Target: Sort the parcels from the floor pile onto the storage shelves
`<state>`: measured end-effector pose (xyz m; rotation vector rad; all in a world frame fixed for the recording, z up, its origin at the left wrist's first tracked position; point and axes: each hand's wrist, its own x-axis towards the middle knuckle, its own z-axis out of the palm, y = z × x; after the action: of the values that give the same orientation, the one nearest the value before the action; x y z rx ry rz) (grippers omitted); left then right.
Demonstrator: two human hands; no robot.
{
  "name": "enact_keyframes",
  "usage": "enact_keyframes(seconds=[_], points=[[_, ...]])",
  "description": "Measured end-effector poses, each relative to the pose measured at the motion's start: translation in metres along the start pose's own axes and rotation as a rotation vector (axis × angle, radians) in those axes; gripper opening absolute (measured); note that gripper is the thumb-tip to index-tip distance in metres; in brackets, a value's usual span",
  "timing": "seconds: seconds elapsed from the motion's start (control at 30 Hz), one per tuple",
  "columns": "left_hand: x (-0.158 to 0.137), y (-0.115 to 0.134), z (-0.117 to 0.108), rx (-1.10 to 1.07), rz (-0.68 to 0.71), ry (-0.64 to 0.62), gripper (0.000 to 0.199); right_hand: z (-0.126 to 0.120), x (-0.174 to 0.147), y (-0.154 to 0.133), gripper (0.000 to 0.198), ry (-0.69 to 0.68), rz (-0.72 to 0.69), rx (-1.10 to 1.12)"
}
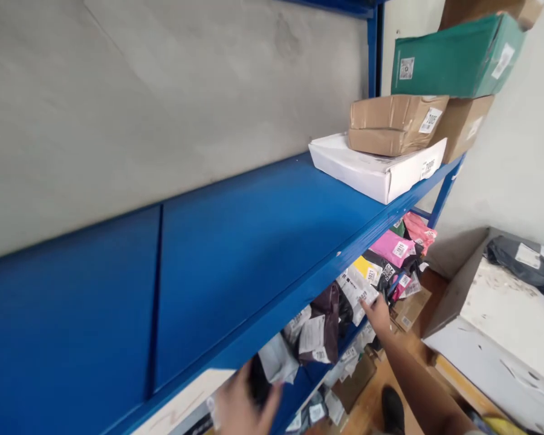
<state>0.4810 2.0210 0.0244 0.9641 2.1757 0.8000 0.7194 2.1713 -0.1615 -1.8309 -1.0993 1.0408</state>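
Note:
My right hand [377, 314] reaches in under the blue shelf and pinches the lower edge of a white plastic mailer [357, 290] with a printed label. Blurred by motion, my left hand [245, 402] is at the bottom of the view, thumb and fingers spread beside a black package [258, 380]. Just past it lies a grey mailer [278, 359]. A dark brown mailer [329, 323] with a white label sits between my hands. Beyond my right hand are a yellow mailer [366, 267] and a pink mailer [392, 248].
The blue upper shelf [236, 260] overhangs the parcels. On it are a white flat box [372, 172], a brown carton [390, 124] and a green box [444, 63]. A large white box [494, 356] bearing a dark parcel [521, 260] stands right. More parcels lie lower down.

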Motion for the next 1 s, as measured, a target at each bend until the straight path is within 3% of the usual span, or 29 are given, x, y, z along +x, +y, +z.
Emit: enact_keyframes(seconds=[0.07, 0.1, 0.17, 0.23, 0.37, 0.43, 0.6, 0.7, 0.77, 0.87, 0.93, 1.0], points=[[0.014, 0.027, 0.054, 0.098, 0.137, -0.052, 0.078, 0.009, 0.005, 0.003, 0.06, -0.096, 0.035, 0.052], [0.02, 0.04, 0.078, 0.323, 0.268, -0.131, 0.089, 0.013, 0.006, 0.003, 0.059, -0.107, 0.045, 0.07], [0.031, 0.06, 0.118, 0.676, 0.257, -0.164, 0.094, 0.021, 0.006, 0.001, 0.059, -0.094, 0.035, 0.073], [0.041, 0.074, 0.139, 0.871, 0.179, -0.136, 0.089, 0.026, 0.006, -0.001, 0.057, -0.051, -0.038, 0.012], [0.06, 0.087, 0.14, 0.973, 0.132, -0.134, 0.082, 0.033, 0.015, -0.005, 0.041, 0.056, -0.348, -0.079], [0.069, 0.093, 0.133, 1.008, 0.139, -0.145, 0.081, 0.037, 0.026, -0.007, 0.045, 0.07, -0.41, -0.005], [0.081, 0.116, 0.143, 1.033, 0.182, -0.115, 0.056, 0.042, 0.042, -0.006, 0.046, -0.026, -0.285, 0.095], [0.084, 0.135, 0.173, 0.896, 0.37, -0.099, 0.068, 0.037, 0.03, 0.003, 0.043, -0.034, -0.3, 0.09], [0.087, 0.146, 0.198, 0.761, 0.411, -0.156, 0.084, 0.031, 0.02, 0.008, 0.048, -0.007, -0.344, 0.119], [0.093, 0.159, 0.227, 0.686, 0.304, -0.298, 0.093, 0.018, 0.014, 0.014, 0.043, 0.126, -0.365, 0.16], [0.095, 0.163, 0.232, 0.671, 0.263, -0.407, 0.08, 0.008, 0.015, 0.014, 0.027, 0.209, -0.335, 0.155], [0.094, 0.163, 0.224, 0.631, 0.296, -0.469, 0.058, -0.001, 0.017, 0.012, 0.027, 0.249, -0.343, 0.15]])
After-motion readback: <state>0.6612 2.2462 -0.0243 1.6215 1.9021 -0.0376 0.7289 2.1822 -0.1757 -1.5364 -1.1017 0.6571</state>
